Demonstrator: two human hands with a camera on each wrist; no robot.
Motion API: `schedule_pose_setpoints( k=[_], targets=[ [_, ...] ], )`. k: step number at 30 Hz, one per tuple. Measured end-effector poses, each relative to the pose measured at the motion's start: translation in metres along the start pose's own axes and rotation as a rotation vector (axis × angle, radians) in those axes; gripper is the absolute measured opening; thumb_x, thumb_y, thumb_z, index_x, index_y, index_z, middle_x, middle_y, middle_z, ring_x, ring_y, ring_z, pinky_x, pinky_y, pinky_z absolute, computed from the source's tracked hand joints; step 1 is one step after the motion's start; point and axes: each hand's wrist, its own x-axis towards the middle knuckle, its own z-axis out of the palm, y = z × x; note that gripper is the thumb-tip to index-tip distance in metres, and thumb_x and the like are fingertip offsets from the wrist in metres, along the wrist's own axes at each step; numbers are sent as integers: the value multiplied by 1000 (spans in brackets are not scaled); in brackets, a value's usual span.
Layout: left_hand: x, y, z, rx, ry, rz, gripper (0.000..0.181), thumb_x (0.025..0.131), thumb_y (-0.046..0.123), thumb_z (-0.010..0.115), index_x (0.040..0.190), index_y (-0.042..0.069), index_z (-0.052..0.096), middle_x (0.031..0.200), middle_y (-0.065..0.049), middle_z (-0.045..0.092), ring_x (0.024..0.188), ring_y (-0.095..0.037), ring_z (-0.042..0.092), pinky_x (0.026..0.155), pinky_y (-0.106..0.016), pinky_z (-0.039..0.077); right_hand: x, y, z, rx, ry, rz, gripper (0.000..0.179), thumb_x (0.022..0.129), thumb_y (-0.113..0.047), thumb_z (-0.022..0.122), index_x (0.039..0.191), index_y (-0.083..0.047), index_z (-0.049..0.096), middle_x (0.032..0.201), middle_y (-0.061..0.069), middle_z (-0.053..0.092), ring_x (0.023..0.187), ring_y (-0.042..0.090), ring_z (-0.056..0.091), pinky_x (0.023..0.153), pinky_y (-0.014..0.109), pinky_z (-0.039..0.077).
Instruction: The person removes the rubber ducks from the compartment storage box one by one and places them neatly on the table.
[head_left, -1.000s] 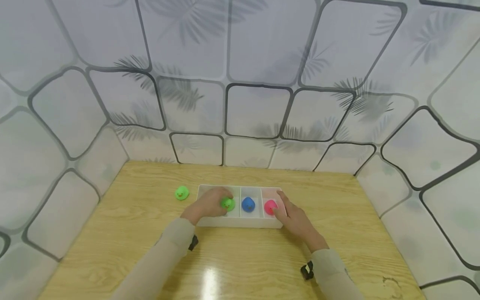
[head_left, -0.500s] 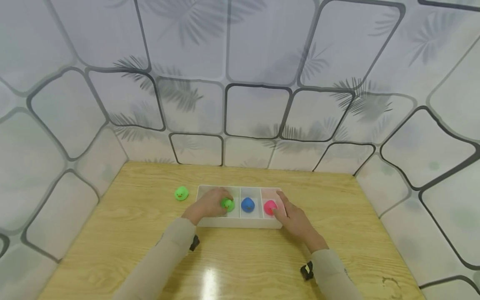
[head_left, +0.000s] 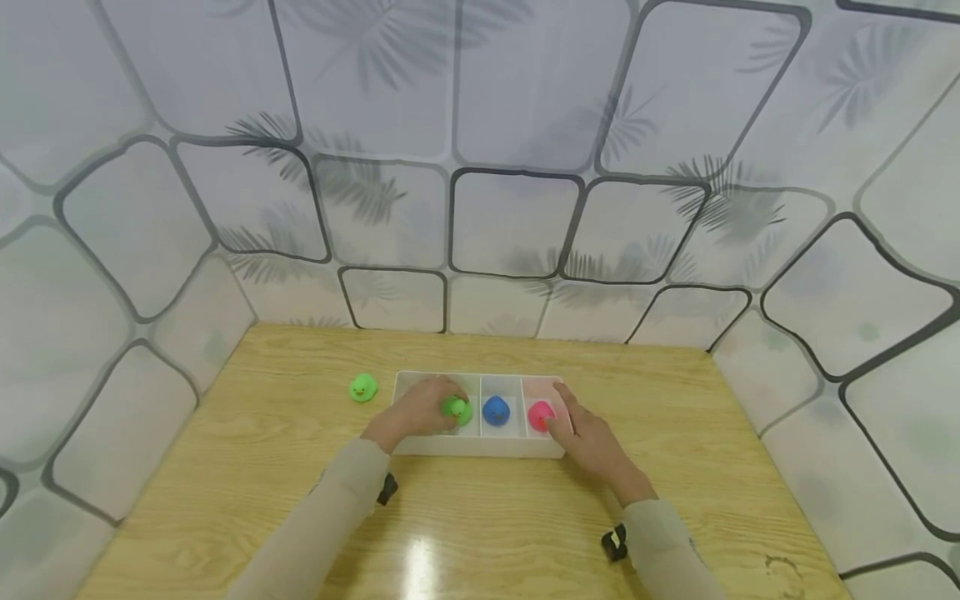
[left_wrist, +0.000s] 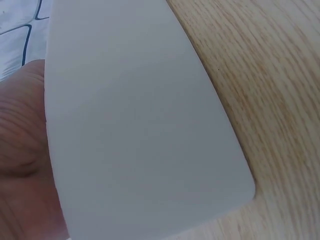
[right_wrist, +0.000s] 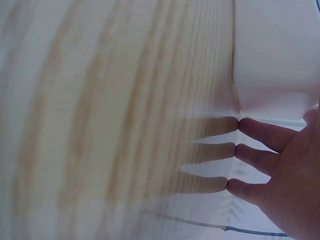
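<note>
A white box with three compartments stands on the wooden table. In its left compartment my left hand pinches a green rubber duck between thumb and fingers. A blue rubber duck sits in the middle compartment and a pink rubber duck in the right one. My right hand holds the box's right end, thumb over the rim by the pink duck. In the right wrist view its fingers are spread outside the end wall, tips on the table. The left wrist view shows mostly the box's front wall.
Another green rubber duck lies on the table left of the box. Patterned pale walls enclose the table at the back and on both sides.
The green duck in the left hand has shifted very slightly to the right within its compartment. The right hand, the box and the other ducks stay in place.
</note>
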Motion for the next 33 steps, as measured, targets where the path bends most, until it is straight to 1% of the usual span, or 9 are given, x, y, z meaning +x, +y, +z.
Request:
schedule_pose_setpoints(
  k=[3, 8, 11, 15, 18, 21, 26, 29, 33],
  targets=[
    [-1, 0, 0, -7, 0, 3, 37, 89, 6, 80, 126, 6, 73, 137, -14, 69, 136, -37, 58, 120, -53, 44, -1, 0, 0, -2, 6, -5, 73, 108, -46, 51, 168, -17, 23, 155, 32, 51, 136, 52, 56, 117, 64, 42],
    [-4, 3, -2, -53, 3, -8, 38, 91, 5, 78, 128, 8, 72, 139, -13, 69, 138, -37, 58, 119, -54, 45, 0, 0, 2, 1, -9, 10, 74, 108, -48, 51, 169, -19, 21, 157, 30, 49, 139, 51, 54, 119, 64, 40],
    [-6, 5, -6, -78, 5, 7, 39, 91, 4, 77, 130, 7, 71, 139, -13, 69, 135, -37, 60, 116, -54, 47, 0, 1, 2, 4, -3, 11, 74, 108, -48, 51, 169, -20, 21, 157, 30, 49, 140, 51, 54, 120, 63, 40],
    [-10, 9, -13, -120, 16, 11, 40, 92, 5, 76, 131, 8, 70, 135, -13, 70, 130, -36, 63, 112, -53, 51, 0, 2, 2, 6, 5, 11, 74, 108, -48, 51, 169, -19, 21, 157, 30, 49, 140, 51, 54, 120, 64, 40],
    [-13, 9, -19, -138, 36, 11, 38, 92, 10, 77, 130, 11, 71, 131, -11, 72, 125, -33, 65, 108, -53, 53, 0, 3, 2, 9, 4, 11, 75, 108, -50, 50, 169, -19, 20, 157, 30, 49, 140, 51, 53, 120, 64, 39],
    [-18, 8, -24, -170, 63, 11, 37, 93, 15, 77, 130, 14, 72, 130, -9, 71, 124, -32, 64, 106, -55, 53, 0, 3, 2, 13, 3, 12, 75, 108, -51, 50, 170, -19, 20, 157, 30, 48, 140, 52, 53, 119, 64, 39],
    [-24, 3, -31, -262, 102, 11, 38, 94, 19, 78, 131, 16, 71, 143, -11, 66, 134, -39, 59, 109, -60, 51, 0, 3, 2, 21, -5, 19, 76, 108, -52, 50, 170, -20, 20, 159, 30, 47, 141, 52, 52, 120, 65, 39],
    [-28, -1, -33, -319, 126, 17, 40, 94, 19, 78, 133, 13, 71, 147, -15, 63, 136, -42, 59, 109, -61, 52, 0, 2, 2, 33, -13, 29, 76, 107, -54, 50, 170, -22, 20, 160, 29, 46, 142, 51, 51, 121, 65, 38],
    [-30, -7, -35, -402, 173, 37, 42, 95, 14, 78, 134, 4, 69, 144, -21, 64, 130, -44, 64, 104, -54, 58, 1, 2, 2, 41, -16, 27, 76, 107, -54, 50, 170, -22, 20, 161, 28, 45, 143, 51, 50, 121, 64, 37]
  ],
)
